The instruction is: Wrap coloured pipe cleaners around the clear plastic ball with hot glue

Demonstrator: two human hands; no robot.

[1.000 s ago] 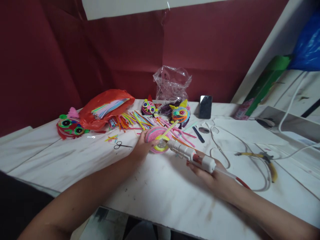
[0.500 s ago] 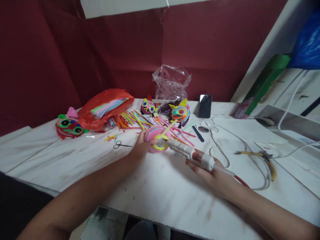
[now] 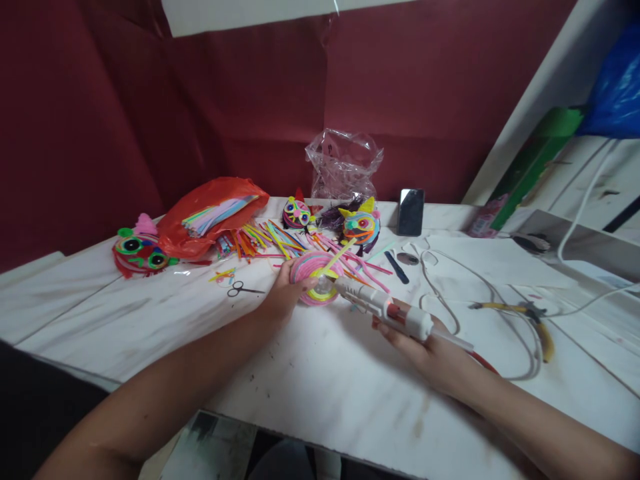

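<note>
Pipe-cleaner disc (image 3: 311,265) is gripped at its left edge by the left hand (image 3: 286,293) over the marble-patterned table (image 3: 320,387), apparently so its centre is left open to the hot-glue gun (image 3: 367,299) clasped in the right hand (image 3: 423,350). Three animal faces (image 3: 141,255), one pair of scissors (image 3: 250,291), one pair of pliers (image 3: 544,333) and one phone (image 3: 411,215) are set around it.

A white tabletop with grey marble streaks (image 3: 325,387) spreads beneath the grip of the left hand (image 3: 287,293). Just left of the grip lie small dark metal scissors (image 3: 248,291); farther left, a round red mask-like craft with green-rimmed eyes (image 3: 144,255). Beyond the grip, multicoloured fuzzy sticks (image 3: 281,240); well to its right, yellow-handled pliers (image 3: 533,313) and a looped white cable (image 3: 520,379).
</note>
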